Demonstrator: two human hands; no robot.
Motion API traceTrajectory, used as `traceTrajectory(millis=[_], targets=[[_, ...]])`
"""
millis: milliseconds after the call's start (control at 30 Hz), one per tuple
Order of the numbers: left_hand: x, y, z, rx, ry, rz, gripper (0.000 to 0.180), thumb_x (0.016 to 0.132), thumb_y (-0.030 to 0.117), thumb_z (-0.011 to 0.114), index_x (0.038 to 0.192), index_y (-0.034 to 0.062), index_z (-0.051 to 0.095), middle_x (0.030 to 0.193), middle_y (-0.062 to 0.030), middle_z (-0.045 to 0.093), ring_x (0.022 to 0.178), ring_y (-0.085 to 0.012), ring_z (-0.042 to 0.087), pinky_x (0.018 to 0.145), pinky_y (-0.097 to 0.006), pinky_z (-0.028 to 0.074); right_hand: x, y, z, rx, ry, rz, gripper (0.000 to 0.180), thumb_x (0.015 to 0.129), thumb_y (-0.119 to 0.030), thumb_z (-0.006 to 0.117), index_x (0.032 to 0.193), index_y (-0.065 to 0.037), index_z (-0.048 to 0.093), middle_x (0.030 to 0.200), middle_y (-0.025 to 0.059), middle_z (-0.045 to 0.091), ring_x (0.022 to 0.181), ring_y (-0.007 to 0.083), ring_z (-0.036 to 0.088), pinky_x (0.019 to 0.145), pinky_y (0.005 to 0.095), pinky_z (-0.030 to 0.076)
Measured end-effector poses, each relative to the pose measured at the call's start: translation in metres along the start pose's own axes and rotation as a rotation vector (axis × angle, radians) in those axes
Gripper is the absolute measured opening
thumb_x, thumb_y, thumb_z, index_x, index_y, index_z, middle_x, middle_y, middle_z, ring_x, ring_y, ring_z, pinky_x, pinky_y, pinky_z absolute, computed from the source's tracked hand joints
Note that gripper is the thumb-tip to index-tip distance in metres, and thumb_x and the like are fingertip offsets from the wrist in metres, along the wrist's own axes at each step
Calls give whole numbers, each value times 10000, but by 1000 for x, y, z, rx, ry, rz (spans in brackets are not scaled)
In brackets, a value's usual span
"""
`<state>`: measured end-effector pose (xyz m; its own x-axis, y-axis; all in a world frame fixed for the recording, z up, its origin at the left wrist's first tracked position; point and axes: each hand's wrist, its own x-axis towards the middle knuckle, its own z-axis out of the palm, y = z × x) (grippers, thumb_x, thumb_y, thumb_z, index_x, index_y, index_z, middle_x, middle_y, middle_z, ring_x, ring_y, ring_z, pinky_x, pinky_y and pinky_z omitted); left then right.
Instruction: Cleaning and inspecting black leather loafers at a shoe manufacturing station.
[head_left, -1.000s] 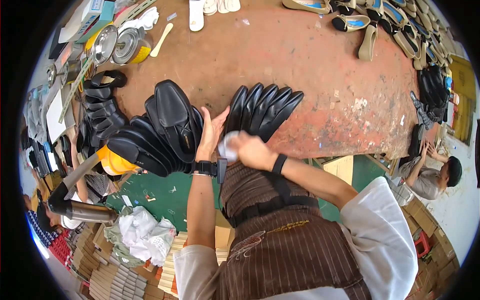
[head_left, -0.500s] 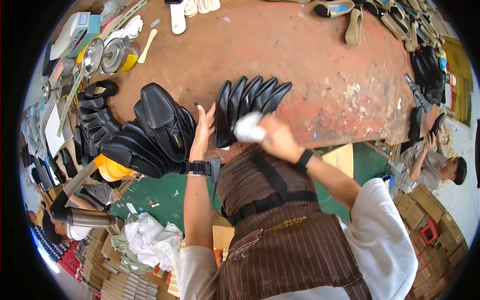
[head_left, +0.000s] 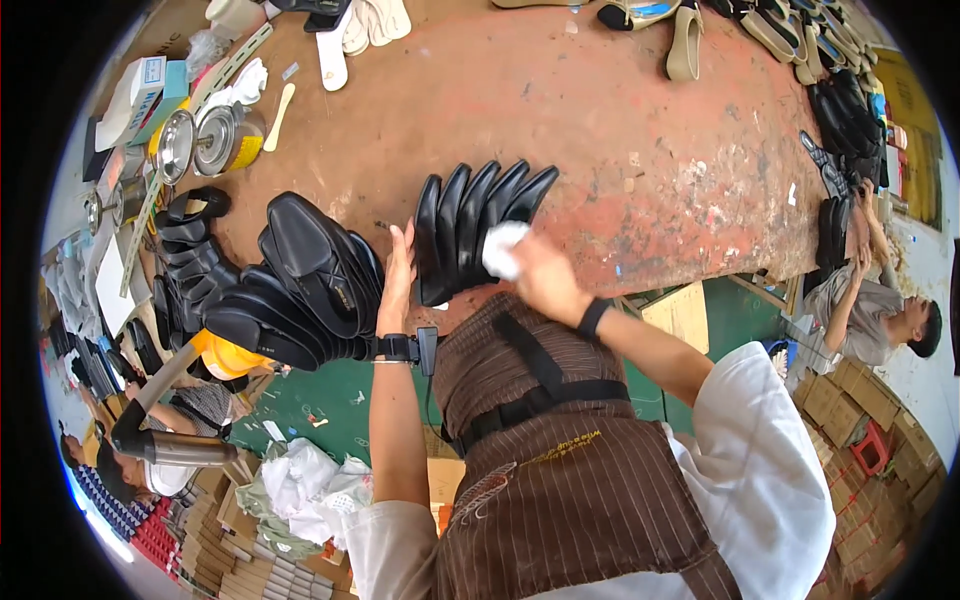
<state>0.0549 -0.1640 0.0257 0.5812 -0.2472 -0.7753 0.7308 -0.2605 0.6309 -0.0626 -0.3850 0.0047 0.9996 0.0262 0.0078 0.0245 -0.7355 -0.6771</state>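
A row of several glossy black shoes [head_left: 455, 215] stands on edge, packed side by side with the toes pointing away from me. My left hand [head_left: 398, 270] is upright at the row's left end, fingers stretched out, touching or almost touching the outermost shoe. In my right hand [head_left: 548, 280], which is slightly blurred, a wadded white cloth [head_left: 504, 250] is pressed against the right side of the row. Left of my left hand lies a larger pile of black shoes [head_left: 318, 265], overlapping one another.
Metal-lidded cans [head_left: 215, 140] and a pale spatula [head_left: 280, 117] lie on the worn red table [head_left: 480, 100] at the far left. Cream insoles [head_left: 333, 60] are at the back, beige flats [head_left: 684, 45] at the far right. Another person [head_left: 865, 310] handles black shoes at the right.
My right hand with the cloth has shifted a little rightward across the row of shoes. The left hand stays beside the row. The whole view has shifted slightly.
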Motion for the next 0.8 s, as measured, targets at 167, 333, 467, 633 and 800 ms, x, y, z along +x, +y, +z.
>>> traceTrajectory(millis=[167, 333, 467, 633, 800], targets=[[3, -3, -4, -43, -21, 4, 879, 885, 752, 147, 1506, 133, 210, 1554, -124, 203, 1439, -312, 151, 1144, -482, 96, 2, -11, -31, 156, -131, -28, 395, 675, 11, 565, 1064, -27, 621, 968, 168, 573, 912, 358, 591, 765, 429, 507], [1, -1, -2, -26, -30, 19, 885, 883, 754, 146, 1506, 128, 205, 1553, -139, 197, 1438, -317, 153, 1146, -477, 99, 35, 5, -24, -85, 144, 17, 406, 686, -16, 561, 1088, -11, 617, 927, 181, 568, 858, 364, 582, 739, 442, 508], [2, -16, -10, -46, 1, 19, 904, 875, 763, 140, 1506, 117, 200, 1553, -149, 189, 1438, -333, 144, 1146, -478, 92, -3, -31, -18, 200, -472, -70, 365, 686, -36, 570, 1040, -24, 661, 896, 166, 575, 900, 353, 602, 803, 422, 513], [2, -7, -9, -89, 5, 33, 934, 873, 769, 162, 1487, 70, 246, 1511, -186, 280, 1416, -307, 228, 1141, -412, 158, 81, -32, -46, 36, 177, 150, 366, 712, -1, 557, 1073, -15, 616, 920, 176, 561, 854, 362, 576, 722, 440, 504], [14, -13, -16, -134, -45, -15, 967, 846, 797, 115, 1492, 89, 247, 1533, -202, 211, 1427, -365, 150, 1140, -483, 105, 44, -53, 27, -90, -263, -125, 327, 690, -35, 591, 1003, -62, 682, 961, 145, 607, 913, 313, 616, 763, 413, 525]])
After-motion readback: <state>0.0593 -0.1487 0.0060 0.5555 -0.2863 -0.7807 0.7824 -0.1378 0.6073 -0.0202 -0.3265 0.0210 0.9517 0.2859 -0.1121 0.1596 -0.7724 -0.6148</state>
